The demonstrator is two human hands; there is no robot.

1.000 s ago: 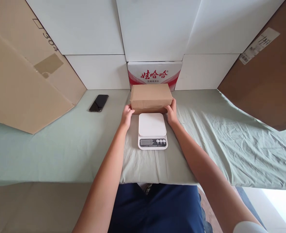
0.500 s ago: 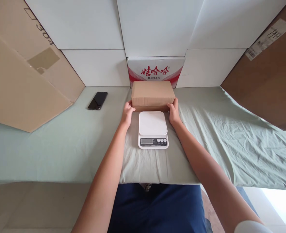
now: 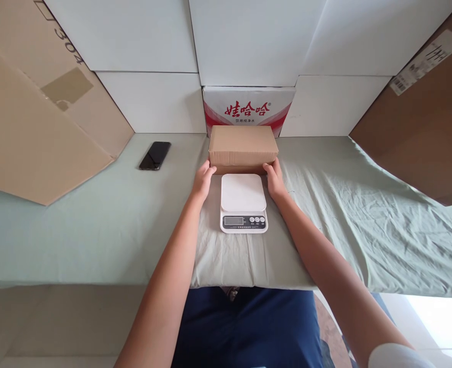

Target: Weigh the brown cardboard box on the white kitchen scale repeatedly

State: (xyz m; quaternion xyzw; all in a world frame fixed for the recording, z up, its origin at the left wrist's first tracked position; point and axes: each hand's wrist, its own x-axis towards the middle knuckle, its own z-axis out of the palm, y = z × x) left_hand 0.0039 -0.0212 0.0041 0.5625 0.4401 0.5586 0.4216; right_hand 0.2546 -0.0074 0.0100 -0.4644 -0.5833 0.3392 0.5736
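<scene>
Comparing with a second ago, my left hand point(image 3: 203, 180) and right hand point(image 3: 276, 179) still clasp the plain brown cardboard box point(image 3: 243, 149) by its near corners, unlifted behind the white digital kitchen scale point(image 3: 243, 202).

One cardboard box point(image 3: 243, 149), one scale point(image 3: 243, 203), one phone point(image 3: 155, 155).

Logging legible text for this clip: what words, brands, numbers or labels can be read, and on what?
"娃哈哈" in red, smaller line beneath too small: red-and-white carton behind the brown box.
"304": cardboard sheet, left.
Barcode label, handwriting unclear: brown board, right.
Scale display and button captions: too small.
Phone: none.
</scene>
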